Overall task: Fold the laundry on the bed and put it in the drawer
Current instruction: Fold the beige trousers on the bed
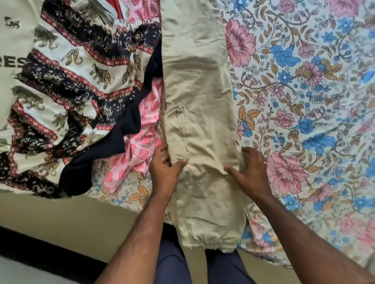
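A long beige garment [197, 85] lies stretched lengthwise down the middle of the bed, its gathered end hanging over the bed's near edge. My left hand [165, 167] grips the garment's left edge, thumb on top and fingers curled under the fold. My right hand [249, 170] holds the right edge, thumb laid on the cloth and fingers curled at the side. The drawer is not in view.
A pile of unfolded laundry lies left of the garment: a black, cream and red animal-print cloth [73, 83], a pink patterned piece [142, 149], a dark navy piece [99, 165] and a cream shirt with lettering [0, 55]. The floral bedsheet [311, 88] spreads to the right.
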